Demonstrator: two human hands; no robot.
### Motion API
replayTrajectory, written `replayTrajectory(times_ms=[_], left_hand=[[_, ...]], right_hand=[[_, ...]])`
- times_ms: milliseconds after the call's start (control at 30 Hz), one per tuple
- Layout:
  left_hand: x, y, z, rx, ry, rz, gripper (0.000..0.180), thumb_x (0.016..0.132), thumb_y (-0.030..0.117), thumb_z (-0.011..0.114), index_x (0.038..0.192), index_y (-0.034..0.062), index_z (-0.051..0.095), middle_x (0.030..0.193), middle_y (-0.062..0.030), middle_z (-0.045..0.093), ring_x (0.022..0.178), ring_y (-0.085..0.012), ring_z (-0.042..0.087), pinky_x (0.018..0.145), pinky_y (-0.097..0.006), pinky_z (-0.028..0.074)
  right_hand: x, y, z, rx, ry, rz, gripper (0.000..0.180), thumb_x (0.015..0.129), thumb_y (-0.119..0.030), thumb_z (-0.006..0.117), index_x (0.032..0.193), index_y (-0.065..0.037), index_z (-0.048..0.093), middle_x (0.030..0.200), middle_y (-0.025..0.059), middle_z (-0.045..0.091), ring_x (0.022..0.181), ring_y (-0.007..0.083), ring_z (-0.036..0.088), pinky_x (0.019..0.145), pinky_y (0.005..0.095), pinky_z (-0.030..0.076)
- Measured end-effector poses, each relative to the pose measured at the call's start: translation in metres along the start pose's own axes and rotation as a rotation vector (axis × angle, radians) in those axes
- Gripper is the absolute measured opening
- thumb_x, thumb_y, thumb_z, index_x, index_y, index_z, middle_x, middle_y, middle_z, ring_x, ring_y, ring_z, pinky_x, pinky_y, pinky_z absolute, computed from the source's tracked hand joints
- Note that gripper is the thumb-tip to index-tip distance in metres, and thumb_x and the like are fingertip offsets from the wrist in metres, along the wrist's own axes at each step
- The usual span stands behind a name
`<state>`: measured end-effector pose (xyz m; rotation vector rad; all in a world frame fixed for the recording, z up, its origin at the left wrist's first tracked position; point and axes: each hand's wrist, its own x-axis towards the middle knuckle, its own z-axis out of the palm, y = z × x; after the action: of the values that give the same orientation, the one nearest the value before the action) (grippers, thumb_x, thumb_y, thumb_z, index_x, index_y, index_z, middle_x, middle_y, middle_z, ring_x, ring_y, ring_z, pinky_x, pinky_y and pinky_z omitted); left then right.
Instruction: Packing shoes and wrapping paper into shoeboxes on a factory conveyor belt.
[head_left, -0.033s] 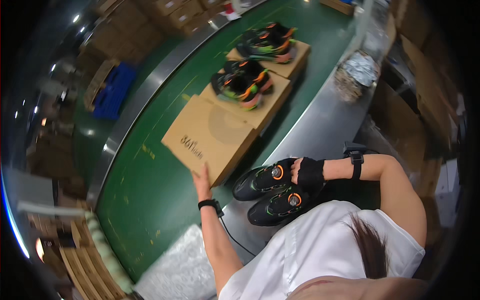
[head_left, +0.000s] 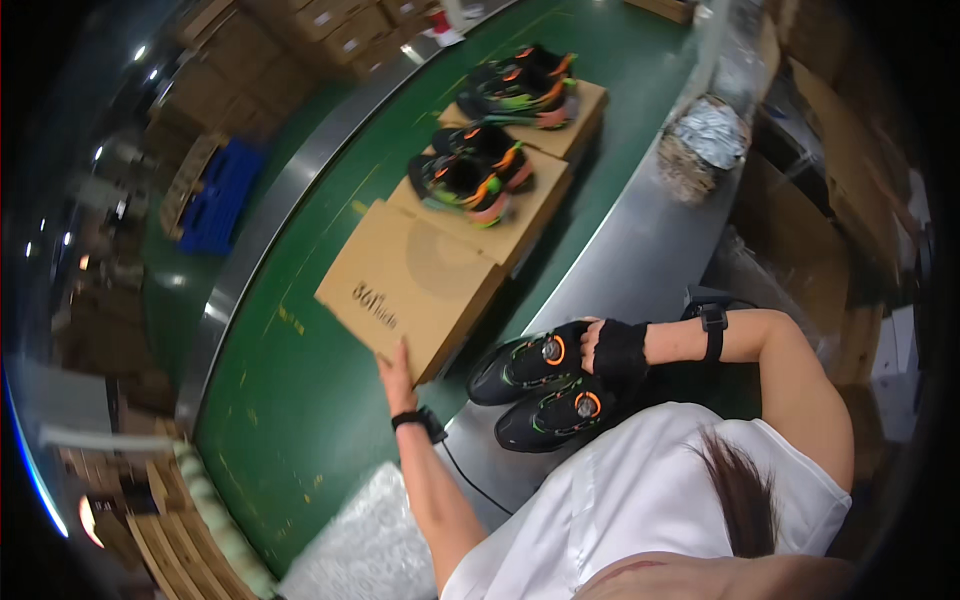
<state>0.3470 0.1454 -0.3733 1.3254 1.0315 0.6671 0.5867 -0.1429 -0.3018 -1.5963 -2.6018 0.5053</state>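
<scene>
At the centre, the pair of low-top sneakers [head_left: 545, 415] is black, with orange rings around grey dials and thin bright-green lines. The front shoebox [head_left: 410, 250] is plain tan, with dark lettering and a large, slightly darker round patch. Toward the top, two sneaker pairs, the nearer [head_left: 470, 175] and the farther [head_left: 520, 90], mix black, orange, lime green and coral. The conveyor belt [head_left: 300, 370] is deep green, flecked yellow. Upper left, a pallet [head_left: 218, 200] is vivid blue; lower right, the shirt [head_left: 600, 500] is white.

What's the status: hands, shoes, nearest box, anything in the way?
Left hand on near edge of closed box. Right hand on black shoes, grip partly hidden. Two more boxes, other shoes on top, just beyond.
</scene>
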Motion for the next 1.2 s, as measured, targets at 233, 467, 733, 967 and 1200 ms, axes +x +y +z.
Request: replayTrajectory(times_ms=[233,467,733,967,1200], left_hand=[[0.02,0.018,0.056,-0.024,-0.122,0.013,0.058,0.08,0.019,0.058,0.125,0.0019,0.027,0.115,-0.0132,0.045,0.1,-0.0205,0.047,0.084,-0.03,0.039],[0.017,0.025,0.055,0.111,-0.398,-0.129,0.075,0.077,0.022,0.06,0.131,0.0031,0.01,0.116,-0.0178,0.041,0.093,-0.0243,0.051,0.065,-0.035,0.049],[0.044,0.024,-0.021,0.096,-0.372,-0.122,0.059,0.08,0.03,0.055,0.124,-0.0009,0.03,0.067,-0.0062,0.05,0.055,-0.008,0.048,0.045,-0.023,0.041],[0.07,-0.072,-0.134,0.695,-0.032,-0.051,0.055,0.072,0.025,0.062,0.114,-0.0042,0.042,0.072,-0.013,0.057,0.043,-0.0168,0.048,0.036,-0.027,0.039],[-0.029,0.043,-0.189,-0.465,0.076,-0.092,0.013,0.081,0.017,0.051,0.086,0.0055,0.053,0.057,-0.0019,0.042,0.045,-0.012,0.042,0.034,-0.024,0.031]], right_hand=[[0.007,0.018,-0.003,0.531,0.368,0.228,0.026,0.067,-0.021,0.059,0.089,-0.008,0.056,0.084,0.0106,0.056,0.082,0.0275,0.052,0.074,0.0373,0.042],[0.161,0.028,0.072,-0.317,0.728,0.657,0.059,0.064,-0.015,0.058,0.12,-0.017,0.04,0.124,0.019,0.034,0.117,0.0346,0.031,0.085,0.0635,0.023],[0.216,0.028,0.037,0.398,1.287,0.687,0.06,0.06,-0.015,0.059,0.118,-0.008,0.042,0.12,0.0172,0.041,0.113,0.0301,0.038,0.092,0.0484,0.029],[0.117,0.083,0.067,1.567,1.623,0.806,0.064,0.07,-0.019,0.065,0.121,-0.003,0.03,0.09,0.0104,0.056,0.086,0.0213,0.054,0.062,0.0372,0.046],[0.06,0.072,0.116,-0.03,0.725,1.361,0.025,0.069,-0.021,0.053,0.087,-0.003,0.052,0.077,0.0151,0.057,0.076,0.0309,0.057,0.065,0.043,0.045]])
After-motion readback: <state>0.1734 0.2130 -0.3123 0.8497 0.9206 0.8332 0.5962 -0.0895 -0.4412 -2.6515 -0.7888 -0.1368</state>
